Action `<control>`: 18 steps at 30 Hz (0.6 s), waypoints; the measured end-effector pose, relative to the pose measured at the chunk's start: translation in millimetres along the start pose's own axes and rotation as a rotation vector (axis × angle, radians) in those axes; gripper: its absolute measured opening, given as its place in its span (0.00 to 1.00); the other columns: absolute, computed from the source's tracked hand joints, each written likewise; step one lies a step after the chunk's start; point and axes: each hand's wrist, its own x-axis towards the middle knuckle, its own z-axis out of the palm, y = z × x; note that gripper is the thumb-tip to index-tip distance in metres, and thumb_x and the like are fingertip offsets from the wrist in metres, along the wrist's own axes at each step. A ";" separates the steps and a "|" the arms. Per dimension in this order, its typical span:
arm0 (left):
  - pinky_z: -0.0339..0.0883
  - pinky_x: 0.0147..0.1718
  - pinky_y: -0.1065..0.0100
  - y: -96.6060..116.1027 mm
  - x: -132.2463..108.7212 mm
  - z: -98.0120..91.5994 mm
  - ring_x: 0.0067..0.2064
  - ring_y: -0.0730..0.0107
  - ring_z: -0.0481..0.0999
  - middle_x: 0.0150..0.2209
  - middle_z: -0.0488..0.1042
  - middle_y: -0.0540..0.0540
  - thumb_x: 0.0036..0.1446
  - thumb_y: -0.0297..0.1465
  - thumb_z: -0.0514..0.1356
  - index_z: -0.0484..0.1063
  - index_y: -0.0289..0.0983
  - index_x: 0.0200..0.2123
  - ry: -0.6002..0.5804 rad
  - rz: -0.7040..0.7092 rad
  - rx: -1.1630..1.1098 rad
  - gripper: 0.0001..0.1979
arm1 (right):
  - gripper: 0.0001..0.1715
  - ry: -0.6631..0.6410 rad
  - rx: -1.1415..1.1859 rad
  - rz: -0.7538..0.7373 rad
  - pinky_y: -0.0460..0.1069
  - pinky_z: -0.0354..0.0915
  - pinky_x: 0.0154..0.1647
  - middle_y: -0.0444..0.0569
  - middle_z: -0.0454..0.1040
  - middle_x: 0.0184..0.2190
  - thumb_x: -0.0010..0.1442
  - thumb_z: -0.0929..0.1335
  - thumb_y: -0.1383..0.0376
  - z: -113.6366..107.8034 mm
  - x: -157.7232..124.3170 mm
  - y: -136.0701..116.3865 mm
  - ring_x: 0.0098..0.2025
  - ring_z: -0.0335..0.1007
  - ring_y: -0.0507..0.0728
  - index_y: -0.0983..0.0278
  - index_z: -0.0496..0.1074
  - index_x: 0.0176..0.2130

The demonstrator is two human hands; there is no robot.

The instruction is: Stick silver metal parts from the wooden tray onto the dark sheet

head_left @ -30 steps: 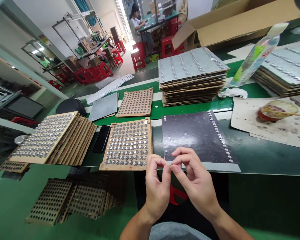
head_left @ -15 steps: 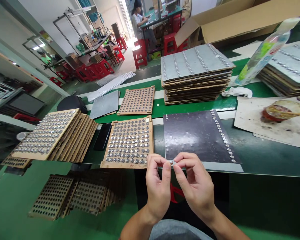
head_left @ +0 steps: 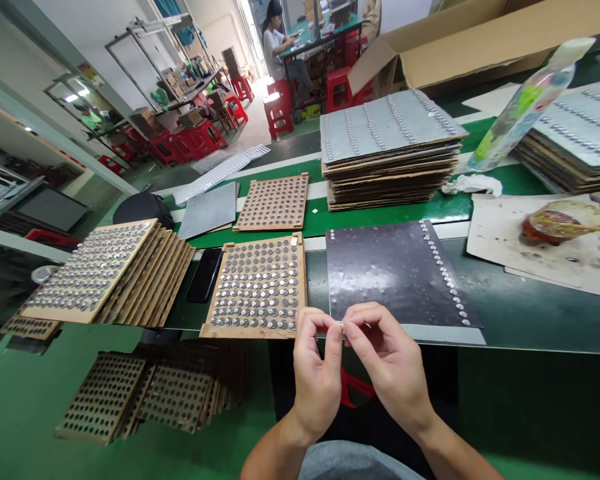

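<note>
Left hand [head_left: 316, 377] and right hand [head_left: 389, 363] raised just above the near edge of the bench, wrists apart, forearms angled inward, both closed in a fingertip pinch on a tiny silver metal stud [head_left: 343, 327], held at the lower edge of a black sheet [head_left: 390, 270]. Exact part too small to make out. Main risk, a judgement: stud slipping from too light a pinch or an uneven twist between the two hands, then dropping past the edge to the floor or getting lost among parts nearby. Second risk: left hand knocking the corner of a wooden tray [head_left: 254, 331] just beside it, from a sideways drift, and shaking loose the round metal discs [head_left: 255, 287] lying in rows there. Right hand brushing the row of studs [head_left: 445, 273] along the sheet's right side also possible, from a wide reach. Smartphone [head_left: 203, 275] lying left of the tray, on the green belt [head_left: 380, 217].
</note>
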 end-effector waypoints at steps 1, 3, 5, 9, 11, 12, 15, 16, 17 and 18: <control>0.64 0.39 0.71 -0.3 0.1 -0.7 0.36 0.70 0.67 0.34 0.65 0.50 0.71 0.38 0.56 0.67 0.39 0.34 -0.007 0.007 0.009 0.12 | 0.09 -0.023 0.053 0.062 0.45 0.70 0.30 0.45 0.72 0.31 0.65 0.71 0.62 -0.8 1.7 -0.7 0.30 0.70 0.52 0.60 0.73 0.33; 0.64 0.38 0.71 -0.6 0.2 -1.9 0.36 0.70 0.67 0.34 0.64 0.50 0.71 0.38 0.56 0.67 0.39 0.34 -0.024 0.008 0.019 0.13 | 0.13 -0.065 0.183 0.208 0.45 0.67 0.26 0.43 0.70 0.28 0.64 0.72 0.58 -2.3 4.8 -1.4 0.26 0.66 0.50 0.61 0.72 0.30; 0.65 0.38 0.71 -1.0 0.4 -2.9 0.36 0.70 0.67 0.34 0.64 0.50 0.71 0.39 0.56 0.67 0.39 0.33 -0.038 -0.014 0.017 0.13 | 0.17 -0.071 0.285 0.319 0.45 0.66 0.25 0.42 0.69 0.27 0.61 0.74 0.54 -3.3 7.3 -0.5 0.25 0.65 0.50 0.62 0.72 0.29; 0.67 0.38 0.69 -7.0 6.3 -11.3 0.36 0.68 0.70 0.33 0.67 0.49 0.70 0.40 0.54 0.66 0.39 0.33 -0.048 -0.074 0.092 0.14 | 0.17 -0.005 0.265 0.368 0.46 0.66 0.30 0.43 0.72 0.29 0.57 0.77 0.51 -5.7 12.1 7.8 0.28 0.66 0.50 0.61 0.75 0.32; 0.68 0.38 0.68 -15.5 16.7 -24.3 0.36 0.67 0.71 0.33 0.68 0.48 0.70 0.40 0.52 0.66 0.40 0.33 -0.002 -0.116 0.249 0.14 | 0.19 0.032 0.188 0.355 0.46 0.66 0.33 0.44 0.74 0.31 0.55 0.77 0.50 -8.8 15.2 14.7 0.30 0.67 0.51 0.60 0.77 0.36; 0.69 0.38 0.67 -21.2 24.4 -34.0 0.36 0.66 0.72 0.33 0.69 0.48 0.70 0.39 0.50 0.67 0.40 0.33 0.037 -0.143 0.343 0.14 | 0.20 0.051 0.149 0.347 0.47 0.66 0.34 0.44 0.74 0.32 0.54 0.77 0.49 -10.8 16.9 18.6 0.32 0.68 0.52 0.60 0.77 0.37; 0.69 0.44 0.61 -39.9 55.2 -73.1 0.40 0.62 0.73 0.35 0.71 0.45 0.68 0.36 0.51 0.68 0.39 0.33 0.192 -0.219 0.540 0.12 | 0.22 0.087 0.055 0.333 0.49 0.68 0.39 0.47 0.76 0.36 0.52 0.77 0.46 -16.8 22.4 30.4 0.38 0.71 0.55 0.59 0.77 0.37; 0.68 0.50 0.58 -45.6 66.6 -87.3 0.44 0.59 0.73 0.38 0.71 0.44 0.67 0.35 0.52 0.69 0.39 0.33 0.251 -0.242 0.607 0.11 | 0.23 0.086 0.030 0.337 0.50 0.68 0.41 0.47 0.76 0.37 0.52 0.77 0.46 -18.3 24.3 34.3 0.40 0.72 0.56 0.59 0.77 0.38; 0.64 0.55 0.54 -50.6 77.6 -100.7 0.49 0.56 0.71 0.40 0.72 0.42 0.67 0.33 0.53 0.70 0.39 0.33 0.309 -0.268 0.676 0.10 | 0.23 0.078 0.005 0.343 0.51 0.68 0.43 0.48 0.77 0.38 0.52 0.77 0.46 -19.4 26.2 38.1 0.42 0.73 0.57 0.59 0.76 0.38; 0.61 0.59 0.50 -55.0 88.1 -112.5 0.54 0.53 0.69 0.43 0.72 0.41 0.67 0.33 0.54 0.71 0.39 0.34 0.356 -0.294 0.743 0.09 | 0.23 0.066 -0.023 0.348 0.51 0.69 0.43 0.49 0.77 0.38 0.52 0.76 0.45 -20.0 28.1 41.9 0.43 0.73 0.58 0.59 0.76 0.38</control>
